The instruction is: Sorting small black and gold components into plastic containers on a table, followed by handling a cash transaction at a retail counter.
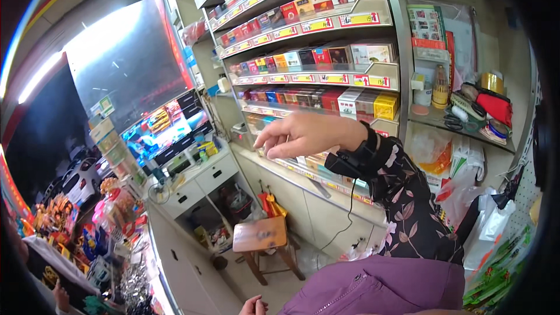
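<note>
My right hand (306, 135) is stretched out in front of the lower rows of a shelf rack (402, 81) full of small boxes that look like cigarette packs (326, 100). Its fingers are loosely bent and somewhat apart, and I see nothing held in them. A black strap with a dark device (356, 160) is round that wrist, over a dark floral sleeve. Boxes and price strips behind the hand are partly hidden. At the lower edge, only some fingers of my left hand (254, 305) show, slightly bent beside my purple garment, with nothing visible in them.
A wooden stool (261, 234) stands on the floor below. A white desk (198, 178) holds a lit monitor (157, 131). Left is a counter crowded with colourful goods (111, 227), with another person's hand (60, 296) beyond. Plastic bags (490, 216) and a cluttered shelf (461, 128) are at right.
</note>
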Demonstrator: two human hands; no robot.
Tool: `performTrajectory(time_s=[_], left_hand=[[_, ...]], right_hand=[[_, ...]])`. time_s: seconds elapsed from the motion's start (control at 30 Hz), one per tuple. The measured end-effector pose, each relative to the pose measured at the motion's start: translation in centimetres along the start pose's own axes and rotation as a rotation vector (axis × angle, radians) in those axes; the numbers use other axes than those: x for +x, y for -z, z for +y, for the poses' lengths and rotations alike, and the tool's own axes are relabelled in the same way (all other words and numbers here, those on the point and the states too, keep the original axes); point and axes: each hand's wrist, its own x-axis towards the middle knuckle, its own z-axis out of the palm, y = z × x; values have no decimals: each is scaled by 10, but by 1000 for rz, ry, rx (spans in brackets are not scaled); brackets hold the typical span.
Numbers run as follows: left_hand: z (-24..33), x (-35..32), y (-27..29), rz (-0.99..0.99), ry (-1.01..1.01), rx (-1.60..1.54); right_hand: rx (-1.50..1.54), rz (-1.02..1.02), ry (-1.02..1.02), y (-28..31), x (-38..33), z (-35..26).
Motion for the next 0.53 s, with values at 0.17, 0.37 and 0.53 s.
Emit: performTrajectory(time_s=[0.17,0.37,0.53], left_hand=[[-8,32,-9,-116,9,103],[3,65,-3,-196,9,57],[-29,102,15,-200,0,45]], right_hand=[[-194,26,-70,41,5,-1],[-401,109,-175,98,15,-5],[-513,270,-139,135,61,5]])
